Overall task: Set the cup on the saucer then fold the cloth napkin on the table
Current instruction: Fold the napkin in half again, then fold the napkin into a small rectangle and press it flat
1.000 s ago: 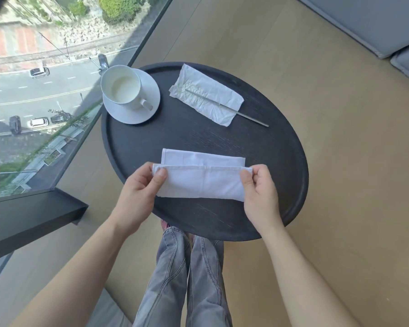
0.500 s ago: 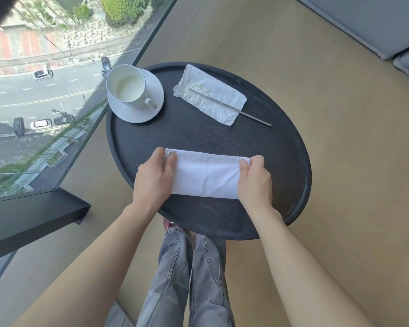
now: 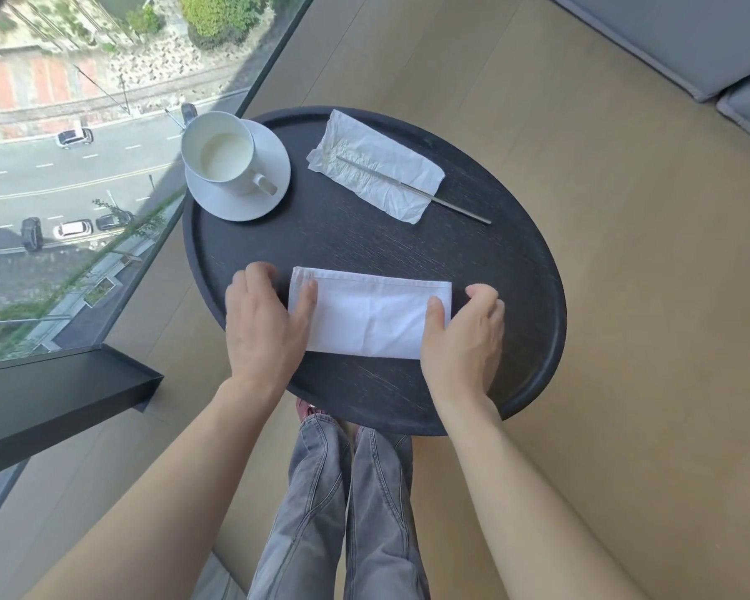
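Observation:
A white cup (image 3: 218, 154) holding a pale liquid stands on a white saucer (image 3: 266, 197) at the far left of the round black table (image 3: 408, 249). A white cloth napkin (image 3: 371, 313) lies folded into a flat rectangle near the table's front. My left hand (image 3: 266, 322) rests at its left end, thumb on the cloth, fingers spread. My right hand (image 3: 464, 335) sits at its right end, thumb on the cloth, fingers curled loosely beside it. Neither hand grips the napkin.
A crumpled paper napkin (image 3: 375, 171) with a thin metal stick (image 3: 460, 207) across it lies at the table's far right. A glass wall and dark sill (image 3: 61, 396) stand to the left. Grey cushions (image 3: 689, 41) are at the upper right. My legs in jeans (image 3: 343, 504) are under the table.
The near half of the napkin was folded over and laid flat. Both hands let go of the corners and now rest at its two ends.

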A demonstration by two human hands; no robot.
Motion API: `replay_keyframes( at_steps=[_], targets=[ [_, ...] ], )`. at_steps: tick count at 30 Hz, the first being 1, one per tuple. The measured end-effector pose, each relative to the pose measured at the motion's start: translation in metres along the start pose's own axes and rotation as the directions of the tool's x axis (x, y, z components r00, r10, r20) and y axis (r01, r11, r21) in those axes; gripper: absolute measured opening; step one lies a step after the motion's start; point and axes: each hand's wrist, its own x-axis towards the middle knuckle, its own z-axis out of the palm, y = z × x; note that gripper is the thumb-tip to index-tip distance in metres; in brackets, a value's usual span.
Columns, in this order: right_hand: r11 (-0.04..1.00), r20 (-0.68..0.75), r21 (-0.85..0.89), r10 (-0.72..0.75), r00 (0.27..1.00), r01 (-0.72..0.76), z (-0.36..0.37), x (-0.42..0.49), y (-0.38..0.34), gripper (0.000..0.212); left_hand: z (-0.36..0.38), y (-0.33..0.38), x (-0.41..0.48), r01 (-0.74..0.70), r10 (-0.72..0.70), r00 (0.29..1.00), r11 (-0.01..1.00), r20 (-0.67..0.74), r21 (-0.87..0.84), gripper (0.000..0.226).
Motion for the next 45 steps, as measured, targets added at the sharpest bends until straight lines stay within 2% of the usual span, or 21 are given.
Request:
replay_keyframes(
  at_steps=[2,3,5,6,7,9,13,20,22,26,28,31,35,38,45],
  targets=[
    [0.988,-0.099,-0.019,-0.153,0.983,0.152,0.001,-0.014,0.003,0.033,0.002,0.004,-0.016,-0.161,0.165,0.982,0.986,-0.09,0.044,0.043],
    [0.97,-0.099,-0.026,-0.245,0.965,0.243,0.004,-0.02,0.003,0.034,0.004,0.008,-0.025,-0.271,0.278,0.956,0.959,-0.092,0.086,0.046],
    [0.914,0.003,-0.023,-0.405,0.914,0.405,0.014,-0.03,0.003,0.041,0.015,0.016,-0.04,-0.5,0.506,0.862,0.851,0.006,0.16,0.052],
    [0.892,0.076,-0.002,-0.451,0.889,0.453,0.021,-0.032,0.003,0.046,0.021,0.018,-0.045,-0.581,0.577,0.813,0.793,0.082,0.182,0.055],
    [0.878,0.147,0.019,-0.476,0.867,0.478,0.026,-0.033,0.004,0.049,0.027,0.021,-0.047,-0.629,0.609,0.777,0.751,0.158,0.199,0.058],
    [0.861,0.263,-0.026,-0.485,0.834,0.509,0.037,-0.031,0.008,0.053,0.036,0.02,-0.044,-0.654,0.596,0.754,0.722,0.275,0.228,0.062],
    [0.78,0.327,-0.248,-0.49,0.808,0.574,0.043,-0.024,0.028,0.062,0.045,0.005,-0.033,-0.662,0.563,0.745,0.689,0.358,0.294,0.068],
    [0.82,0.303,-0.32,-0.387,0.871,0.475,0.031,-0.02,0.032,0.076,0.044,-0.011,-0.023,-0.71,0.604,0.703,0.616,0.375,0.341,0.078],
    [0.887,0.264,-0.267,-0.309,0.914,0.377,0.027,-0.024,0.023,0.075,0.044,-0.011,-0.023,-0.721,0.612,0.693,0.6,0.381,0.347,0.078],
    [0.992,0.129,-0.117,-0.031,0.991,0.046,0.017,-0.029,0.0,0.063,0.045,-0.011,-0.022,-0.727,0.62,0.687,0.582,0.38,0.365,0.076],
    [0.995,0.138,0.007,0.099,0.985,-0.101,0.013,-0.029,-0.004,0.054,0.045,-0.011,-0.023,-0.722,0.617,0.692,0.58,0.375,0.377,0.076],
    [0.941,0.217,0.186,0.24,0.946,-0.282,0.008,-0.019,-0.002,0.033,0.045,-0.011,-0.023,-0.72,0.614,0.694,0.582,0.377,0.378,0.076],
    [0.82,0.406,0.394,0.251,0.879,-0.416,-0.003,-0.001,0.01,0.009,0.044,-0.01,-0.024,-0.72,0.613,0.694,0.582,0.379,0.378,0.076],
    [0.802,0.496,0.452,0.138,0.857,-0.39,-0.014,0.007,0.026,0.009,0.046,-0.004,-0.028,-0.725,0.629,0.687,0.567,0.363,0.391,0.074],
    [0.861,0.334,0.477,0.008,0.942,-0.176,-0.051,0.023,0.065,0.023,0.072,0.039,-0.044,-0.775,0.683,0.631,0.535,0.368,0.336,0.074]
  ],
)
